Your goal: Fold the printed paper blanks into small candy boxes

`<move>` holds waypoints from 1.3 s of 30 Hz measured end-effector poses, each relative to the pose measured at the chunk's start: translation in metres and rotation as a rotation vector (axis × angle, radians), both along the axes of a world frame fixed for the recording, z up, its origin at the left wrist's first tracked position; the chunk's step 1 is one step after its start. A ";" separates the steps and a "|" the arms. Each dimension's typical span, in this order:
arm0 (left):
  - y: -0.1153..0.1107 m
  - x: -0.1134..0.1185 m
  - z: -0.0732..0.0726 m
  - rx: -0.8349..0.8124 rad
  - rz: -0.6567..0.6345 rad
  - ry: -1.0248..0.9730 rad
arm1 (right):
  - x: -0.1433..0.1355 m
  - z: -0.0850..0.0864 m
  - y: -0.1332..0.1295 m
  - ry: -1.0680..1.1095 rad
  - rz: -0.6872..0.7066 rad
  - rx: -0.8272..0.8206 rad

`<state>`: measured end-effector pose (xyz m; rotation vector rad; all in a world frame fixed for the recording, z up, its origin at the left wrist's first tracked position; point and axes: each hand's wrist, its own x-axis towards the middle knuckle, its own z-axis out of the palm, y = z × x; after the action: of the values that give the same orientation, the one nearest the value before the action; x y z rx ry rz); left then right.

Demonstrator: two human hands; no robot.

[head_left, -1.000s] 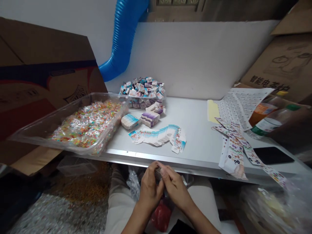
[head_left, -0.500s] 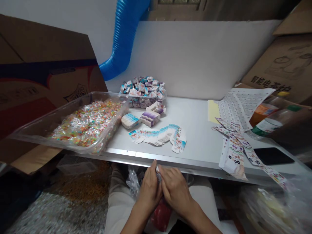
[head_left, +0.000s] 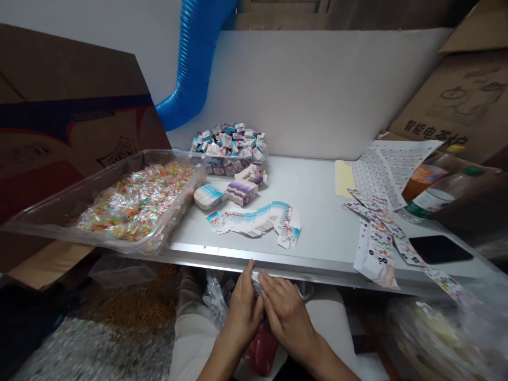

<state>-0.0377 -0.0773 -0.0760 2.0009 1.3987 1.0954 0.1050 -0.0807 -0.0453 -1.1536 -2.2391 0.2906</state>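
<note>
My left hand (head_left: 244, 301) and my right hand (head_left: 286, 308) meet over my lap, just below the table's front edge. Both are closed, fingers bent round a small whitish printed box (head_left: 256, 284), mostly hidden between them. On the table ahead lies a curved fan of flat blue-and-white cartons (head_left: 254, 219). Behind it sit a blue-and-white stack of cartons (head_left: 209, 197) and a purple-and-white stack (head_left: 241, 192). A clear tub (head_left: 228, 159) farther back is heaped with small folded boxes. Beneath my wrists, a red bundle (head_left: 260, 352) and a clear plastic bag (head_left: 215, 299) rest on my lap.
A clear tray (head_left: 159, 235) of small colourful wrapped pieces overhangs the table's left front edge, beside a large cardboard box (head_left: 79, 121). On the right are sticker strips (head_left: 381, 248), printed sheets (head_left: 384, 169), bottles (head_left: 431, 201) and a black phone (head_left: 440, 249). A blue hose (head_left: 194, 63) hangs behind.
My fingers have shifted slightly apart at the top, and less of the small box shows between them. The whole view has moved a little, so the table things sit slightly farther left.
</note>
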 end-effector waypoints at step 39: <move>0.013 0.000 0.040 0.143 -0.096 0.470 | 0.020 0.037 0.063 0.194 -0.021 -0.624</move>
<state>-0.0375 -0.0642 -0.0361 2.5171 1.4535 0.7260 0.1245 -0.0179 -0.0080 -1.3776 -2.0126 1.1007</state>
